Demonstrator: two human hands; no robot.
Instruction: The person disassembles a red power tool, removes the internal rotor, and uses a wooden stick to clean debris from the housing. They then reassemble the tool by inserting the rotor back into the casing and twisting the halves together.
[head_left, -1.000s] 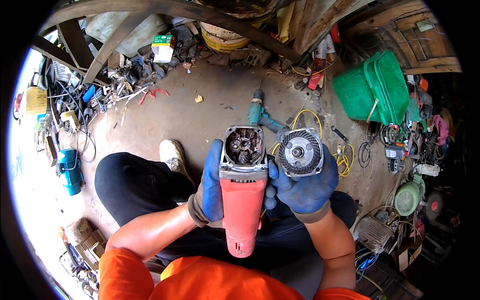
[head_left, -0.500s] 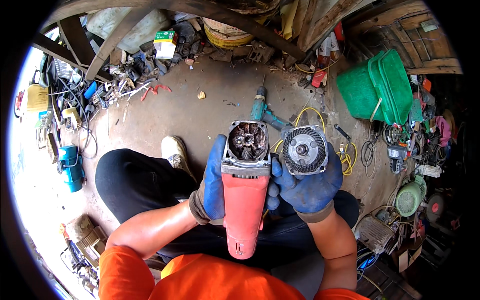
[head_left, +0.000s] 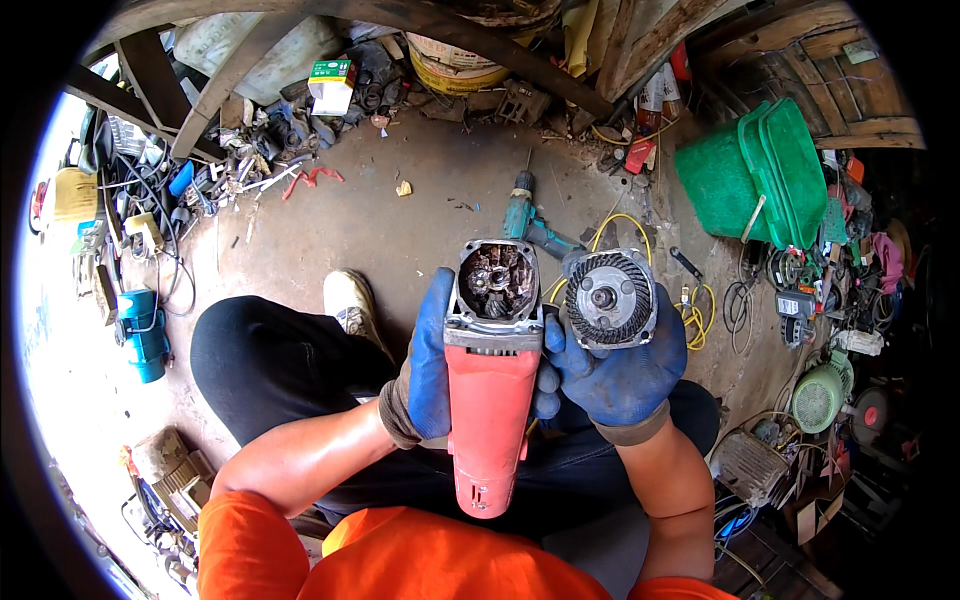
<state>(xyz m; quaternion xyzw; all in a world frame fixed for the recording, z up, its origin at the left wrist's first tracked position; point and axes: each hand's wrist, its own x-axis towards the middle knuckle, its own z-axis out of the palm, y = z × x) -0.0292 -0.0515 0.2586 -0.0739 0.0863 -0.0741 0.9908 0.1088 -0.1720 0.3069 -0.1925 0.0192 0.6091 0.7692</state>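
Observation:
My left hand [head_left: 428, 362], in a blue glove, grips a red angle grinder body [head_left: 488, 410] held upright over my lap. Its open front end [head_left: 494, 281] shows greasy gears and windings inside a grey housing. My right hand [head_left: 618, 372], also gloved in blue, holds the detached round gear head [head_left: 609, 299] beside the body, its toothed bevel gear facing up. The two parts sit close together but apart. I am seated on the ground with one black-trousered leg [head_left: 270, 360] bent under the grinder.
A teal power drill [head_left: 528, 222] and a yellow cord [head_left: 694, 312] lie on the dirt floor beyond my hands. Green plastic tubs [head_left: 760, 180] stand at the right, a blue motor [head_left: 142, 335] at the left. Scrap parts, cables and wooden beams crowd the edges.
Both hands and the two grinder parts have held nearly the same pose. The view shifted slightly, with the parts a little lower in the picture.

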